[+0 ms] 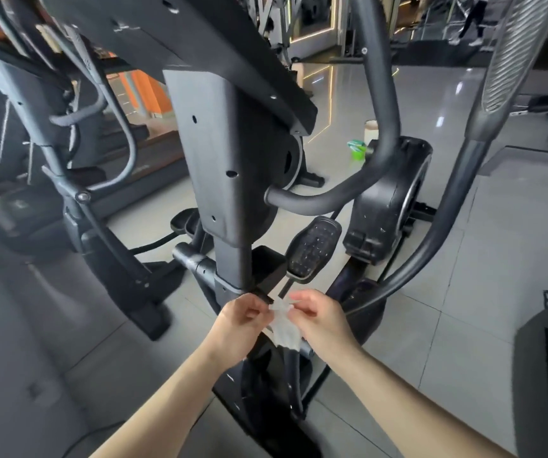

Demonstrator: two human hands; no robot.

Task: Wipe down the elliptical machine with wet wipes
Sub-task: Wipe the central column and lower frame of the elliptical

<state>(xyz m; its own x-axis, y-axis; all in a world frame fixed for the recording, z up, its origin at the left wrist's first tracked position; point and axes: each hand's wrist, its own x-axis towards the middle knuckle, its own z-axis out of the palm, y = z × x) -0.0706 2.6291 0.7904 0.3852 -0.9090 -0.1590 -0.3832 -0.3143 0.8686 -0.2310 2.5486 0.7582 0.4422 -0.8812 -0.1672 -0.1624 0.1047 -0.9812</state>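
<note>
A crumpled white wet wipe (284, 325), thin and slightly translucent, hangs between the two hands low in the head view, just in front of the foot of the central column of the elliptical machine (220, 160). Whether it touches the machine cannot be told. The left hand (243, 317) has its grip pinched on the upper left edge of the wet wipe, fingers curled. The right hand (319, 320) pinches the upper right edge the same way, and the rest of the cloth droops in soft folds between the wrists. The column is matt dark-grey plastic, boxy and tapering, dotted with small round holes. A smooth, curved tubular handlebar (381, 127) sweeps out from it. A second bar at the right carries a ribbed grey sleeve (517, 51), cut off by the top edge. The oval pedal (315, 249) has a studded tread speckled with pale marks. The floor (464, 259) is glossy pale tile with streaks of reflected light. On it, beyond the handlebar, lies a green pack (357, 150), partly hidden by the bar and too blurred to read. The machines at the left are blurred into dark shapes.
</note>
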